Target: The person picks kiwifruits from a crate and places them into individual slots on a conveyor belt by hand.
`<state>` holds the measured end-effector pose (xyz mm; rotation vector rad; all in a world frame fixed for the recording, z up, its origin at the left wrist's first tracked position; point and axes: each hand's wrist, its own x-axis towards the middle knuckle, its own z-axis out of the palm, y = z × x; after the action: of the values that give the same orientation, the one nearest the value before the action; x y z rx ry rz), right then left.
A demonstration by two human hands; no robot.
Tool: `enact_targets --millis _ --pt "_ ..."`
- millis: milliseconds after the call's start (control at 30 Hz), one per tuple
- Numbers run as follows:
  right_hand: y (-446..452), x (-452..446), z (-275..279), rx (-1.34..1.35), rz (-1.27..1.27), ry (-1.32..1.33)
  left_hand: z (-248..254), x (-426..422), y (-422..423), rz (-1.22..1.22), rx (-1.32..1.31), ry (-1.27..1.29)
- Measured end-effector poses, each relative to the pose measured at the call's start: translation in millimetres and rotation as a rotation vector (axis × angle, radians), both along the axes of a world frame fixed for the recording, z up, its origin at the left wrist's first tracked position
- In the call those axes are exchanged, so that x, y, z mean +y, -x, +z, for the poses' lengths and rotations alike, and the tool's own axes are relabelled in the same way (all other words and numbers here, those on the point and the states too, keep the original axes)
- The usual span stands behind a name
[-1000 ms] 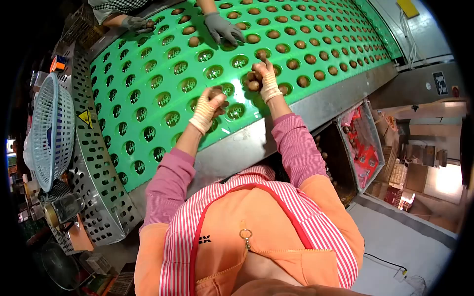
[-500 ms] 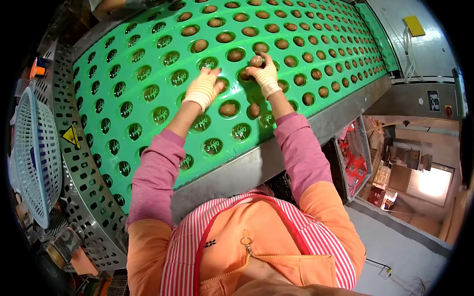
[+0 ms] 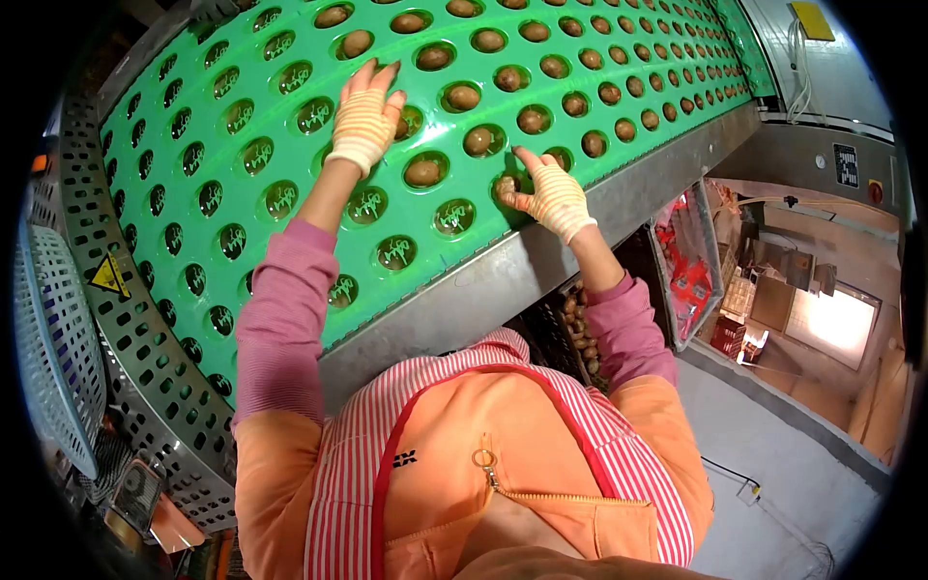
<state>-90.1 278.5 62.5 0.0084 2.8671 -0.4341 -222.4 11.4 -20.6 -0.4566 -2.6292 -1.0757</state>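
A green moulded sheet (image 3: 290, 164) carries rows of oval cups, many with a brown egg-shaped item inside. My left hand (image 3: 367, 118), in a striped glove with bare fingertips, is held over the sheet with its fingers spread. Right beside its fingers, one brown egg (image 3: 411, 123) sits in a cup and is partly covered. My right hand (image 3: 551, 193), gloved the same way, is near the sheet's front edge. Its thumb touches another brown egg (image 3: 504, 188) at a cup, while its index finger stretches away from that egg. Another egg (image 3: 425, 172) lies in a cup between my hands.
A metal rail (image 3: 454, 290) runs along the sheet's front. Below it, a dark crate of brown eggs (image 3: 578, 333) stands by my right forearm. Further right is a bin with red packets (image 3: 688, 271). At left are a perforated metal guard (image 3: 145, 377) and a blue plastic basket (image 3: 63, 329).
The sheet has shifted up and left. My left hand moved up and left; my right hand came down toward the front edge, and the egg it held is no longer between its fingers.
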Motion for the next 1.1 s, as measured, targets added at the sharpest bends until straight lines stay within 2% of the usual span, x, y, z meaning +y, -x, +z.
enact_targets --millis 33,100,133,200,233,300,367,433,533,567,633,700,767,833,900,967,1000,1033,1100 --pt "-6.3 -11.1 9.7 0.065 -0.049 0.032 -0.6 -4.4 -3.7 0.014 -0.009 -0.055" --pt "-21.7 -31.2 9.6 0.235 -0.015 0.379 1.4 -11.0 -17.1 0.041 -0.028 -0.160" --pt "-32.3 -52.6 10.5 0.212 -0.041 0.542 11.2 -10.7 -23.6 0.055 -0.021 -0.207" --pt "-38.2 -75.8 -16.9 0.300 0.209 0.431 15.9 -6.7 -34.2 -0.013 0.001 -0.247" --pt "-38.6 -82.8 -34.4 0.311 0.295 0.282 17.4 -4.4 -39.9 -0.049 0.012 -0.265" --pt "-47.6 -86.0 -45.4 0.413 0.350 0.149 9.9 5.4 -53.4 -0.181 -0.150 -0.248" --pt "-57.8 -84.5 -29.9 0.509 0.264 0.255 13.4 13.5 -72.3 -0.259 -0.044 0.125" --pt "-79.4 -76.5 -21.5 0.560 0.161 0.373 18.6 21.2 -89.0 -0.321 -0.045 0.467" --pt "-116.0 -44.5 -16.3 0.621 -0.004 0.550 52.7 43.7 -74.6 -0.265 -0.339 0.641" --pt "-128.9 -31.6 -18.4 0.608 -0.103 0.641 52.0 50.2 -64.5 -0.254 -0.299 0.636" --pt "-156.4 -6.3 -4.3 0.545 -0.380 0.749 22.2 55.7 -35.5 -0.252 0.061 0.330" --pt "-185.5 33.5 -9.9 0.664 -0.558 0.583 10.9 74.5 -1.3 -0.339 0.255 0.212" --pt "-224.9 82.8 -18.6 0.715 -0.785 0.525 -18.4 82.6 29.7 -0.434 0.134 0.261" --pt "-270.4 131.2 -17.2 0.749 -1.041 0.515 -23.6 88.8 41.1 -0.408 0.082 0.361" --pt "-322.9 182.0 -40.0 0.826 -1.213 0.449 -11.9 99.4 47.4 -0.312 0.024 0.617" --pt "-357.7 202.3 -26.7 0.554 -1.305 0.299 19.1 121.1 45.3 -0.200 -0.108 0.897" --pt "-375.5 212.6 -39.3 0.447 -1.304 0.311 38.7 134.7 32.3 -0.131 -0.136 0.927" --pt "-390.0 223.5 -55.4 0.193 -1.297 0.277 43.9 146.2 17.0 -0.117 0.134 0.872" --pt "-403.4 225.0 -83.0 -0.073 -1.130 0.221 60.2 190.5 -19.9 -0.397 0.379 0.406"
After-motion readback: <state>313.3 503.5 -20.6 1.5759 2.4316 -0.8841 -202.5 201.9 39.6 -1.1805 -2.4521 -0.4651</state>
